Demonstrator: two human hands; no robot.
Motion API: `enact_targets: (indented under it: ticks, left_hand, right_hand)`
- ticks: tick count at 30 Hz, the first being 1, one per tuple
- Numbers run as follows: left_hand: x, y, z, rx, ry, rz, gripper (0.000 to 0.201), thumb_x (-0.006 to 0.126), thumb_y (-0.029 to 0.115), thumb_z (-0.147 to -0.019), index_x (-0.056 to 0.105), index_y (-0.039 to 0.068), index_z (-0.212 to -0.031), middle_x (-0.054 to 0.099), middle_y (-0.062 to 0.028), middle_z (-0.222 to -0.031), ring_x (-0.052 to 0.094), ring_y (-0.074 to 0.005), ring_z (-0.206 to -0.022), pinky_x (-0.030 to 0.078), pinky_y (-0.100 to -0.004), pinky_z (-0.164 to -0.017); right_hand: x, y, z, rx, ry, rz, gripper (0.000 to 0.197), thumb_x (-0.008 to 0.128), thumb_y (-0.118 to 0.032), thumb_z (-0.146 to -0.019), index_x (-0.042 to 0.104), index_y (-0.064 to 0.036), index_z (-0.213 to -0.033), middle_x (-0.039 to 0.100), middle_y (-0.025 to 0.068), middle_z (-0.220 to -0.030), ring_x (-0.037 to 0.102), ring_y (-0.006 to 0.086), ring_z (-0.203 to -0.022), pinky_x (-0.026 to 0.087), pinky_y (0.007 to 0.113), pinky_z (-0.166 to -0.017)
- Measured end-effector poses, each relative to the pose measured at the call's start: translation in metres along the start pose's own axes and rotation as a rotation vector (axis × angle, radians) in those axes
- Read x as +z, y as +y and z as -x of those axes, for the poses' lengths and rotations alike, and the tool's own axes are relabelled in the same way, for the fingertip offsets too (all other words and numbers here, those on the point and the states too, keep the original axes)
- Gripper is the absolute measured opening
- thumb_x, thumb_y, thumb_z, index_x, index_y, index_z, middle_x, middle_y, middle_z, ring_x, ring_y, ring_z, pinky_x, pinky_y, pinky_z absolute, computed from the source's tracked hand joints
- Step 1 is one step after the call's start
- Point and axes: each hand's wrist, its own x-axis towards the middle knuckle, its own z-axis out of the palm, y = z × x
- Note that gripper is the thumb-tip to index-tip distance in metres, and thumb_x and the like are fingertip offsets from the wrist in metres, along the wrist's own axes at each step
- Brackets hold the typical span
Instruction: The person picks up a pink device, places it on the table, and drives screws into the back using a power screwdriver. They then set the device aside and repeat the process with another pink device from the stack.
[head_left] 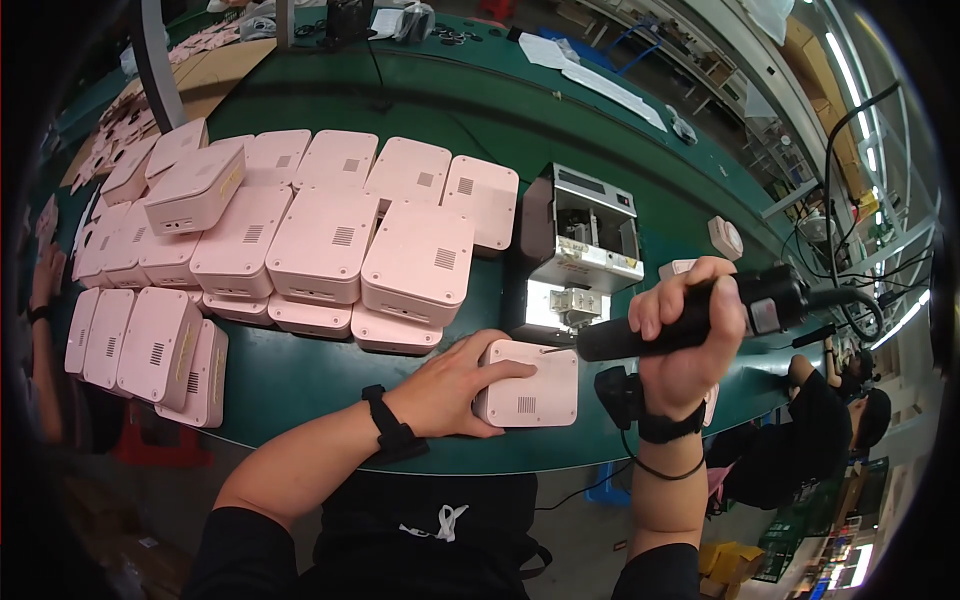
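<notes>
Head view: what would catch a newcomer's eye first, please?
Most likely the many pink boxes, piled and lined up on the left side of the green table. Next, right of centre, the black tool in the right hand, pointing toward a single box that the left hand holds. Beyond that box stands a metal machine.
</notes>
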Motion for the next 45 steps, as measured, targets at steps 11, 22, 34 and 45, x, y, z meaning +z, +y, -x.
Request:
enact_targets:
  ticks: [11,22,34,45]
  left_hand:
    - [0.002,0.000,0.002,0.029,0.019,0.012,0.077,0.088,0.017,-0.064,0.057,0.022,-0.135,0.041,-0.0137,-0.140,0.048,-0.0366,-0.130,0.046,-0.0430,-0.106]
    - [-0.001,0.001,0.001,0.021,0.029,0.026,0.079,0.089,0.009,-0.059,0.061,0.021,-0.132,0.040,-0.0149,-0.143,0.048,-0.0373,-0.130,0.046,-0.0423,-0.105]
    - [-0.001,0.001,-0.001,0.005,0.022,0.004,0.079,0.089,0.014,-0.061,0.060,0.024,-0.134,0.043,-0.0144,-0.139,0.049,-0.0359,-0.128,0.046,-0.0424,-0.106]
    - [-0.004,0.002,-0.003,0.009,0.032,-0.004,0.076,0.088,0.017,-0.063,0.060,0.022,-0.133,0.044,-0.0133,-0.136,0.051,-0.0348,-0.125,0.048,-0.0422,-0.103]
  right_hand:
    - [0.033,0.014,0.016,0.012,-0.220,-0.017,0.033,0.050,-0.038,-0.097,0.044,-0.0069,-0.103,0.051,0.0061,-0.069,0.048,0.0157,-0.052,0.045,0.033,-0.055]
    - [0.033,0.034,0.015,0.068,-0.304,-0.049,0.035,0.057,-0.038,-0.093,0.044,-0.0059,-0.102,0.051,0.0074,-0.069,0.047,0.0155,-0.051,0.045,0.031,-0.053]
    - [0.024,0.012,0.004,0.020,-0.164,-0.080,0.030,0.053,-0.035,-0.096,0.046,-0.0064,-0.100,0.050,0.0062,-0.066,0.045,0.0149,-0.050,0.042,0.031,-0.052]
    - [-0.018,0.007,-0.027,-0.136,0.097,0.139,0.025,0.050,-0.031,-0.099,0.048,-0.0061,-0.100,0.048,0.0048,-0.066,0.045,0.0146,-0.050,0.042,0.031,-0.053]
